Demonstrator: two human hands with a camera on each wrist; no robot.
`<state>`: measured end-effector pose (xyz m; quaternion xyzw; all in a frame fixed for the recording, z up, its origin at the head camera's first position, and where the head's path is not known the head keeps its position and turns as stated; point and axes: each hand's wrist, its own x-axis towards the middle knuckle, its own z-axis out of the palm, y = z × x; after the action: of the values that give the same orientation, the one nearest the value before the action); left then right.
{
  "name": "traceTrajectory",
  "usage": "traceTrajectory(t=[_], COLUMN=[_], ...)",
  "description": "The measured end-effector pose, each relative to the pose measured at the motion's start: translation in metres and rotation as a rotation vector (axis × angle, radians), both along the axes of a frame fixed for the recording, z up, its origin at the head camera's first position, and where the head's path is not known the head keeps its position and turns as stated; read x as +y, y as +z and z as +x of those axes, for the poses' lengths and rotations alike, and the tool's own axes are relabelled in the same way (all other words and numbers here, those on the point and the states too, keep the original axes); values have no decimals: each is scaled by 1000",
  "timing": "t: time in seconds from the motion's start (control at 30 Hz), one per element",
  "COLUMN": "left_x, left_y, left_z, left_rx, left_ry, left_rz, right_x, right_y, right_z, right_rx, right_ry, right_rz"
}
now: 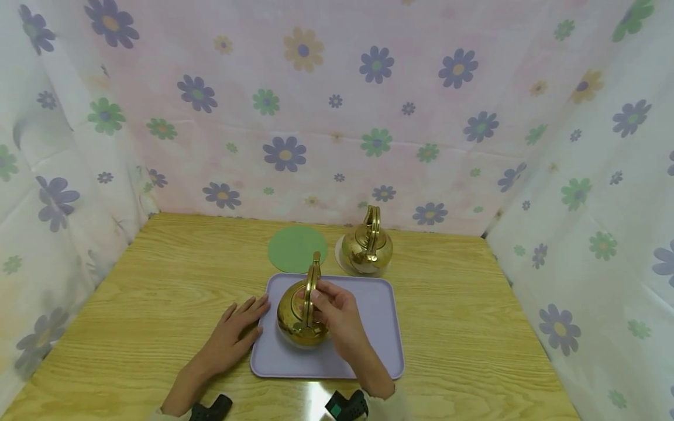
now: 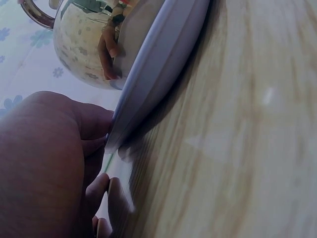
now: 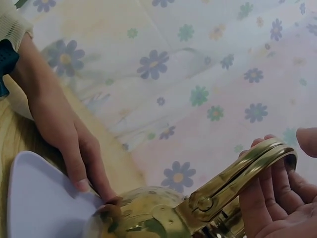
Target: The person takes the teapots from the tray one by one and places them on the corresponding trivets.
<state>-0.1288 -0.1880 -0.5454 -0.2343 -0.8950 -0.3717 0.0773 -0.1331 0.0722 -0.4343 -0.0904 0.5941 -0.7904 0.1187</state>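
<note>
A shiny gold kettle point(image 1: 292, 316) with an arched handle stands on the left half of a lilac tray point(image 1: 376, 351). My right hand point(image 1: 344, 321) holds the kettle's handle from the right. In the right wrist view its fingers point(image 3: 278, 191) pass under the handle point(image 3: 233, 181) and curl up round it, while the thumb stands apart. My left hand point(image 1: 231, 336) lies spread beside the tray, its fingertips at the tray's left rim. In the left wrist view the thumb and index finger touch the tray's edge point(image 2: 148, 74).
Behind the tray, a second gold kettle point(image 1: 363, 257) stands on a pale round mat point(image 1: 341, 257) to the right. Left of it a round green mat point(image 1: 295, 248) lies flat on the wooden table point(image 1: 458, 327). Flower-patterned curtains point(image 1: 337, 70) enclose the back and sides.
</note>
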Motion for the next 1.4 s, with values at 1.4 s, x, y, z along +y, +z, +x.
traceTrajectory(t=[1.4], left_x=[1], left_y=[0], left_z=[1], left_rx=[20], left_ry=[10], left_rz=[-7], right_x=[-6], right_y=[9], right_z=[-2], right_rx=[64], right_ry=[-54], right_rz=[103])
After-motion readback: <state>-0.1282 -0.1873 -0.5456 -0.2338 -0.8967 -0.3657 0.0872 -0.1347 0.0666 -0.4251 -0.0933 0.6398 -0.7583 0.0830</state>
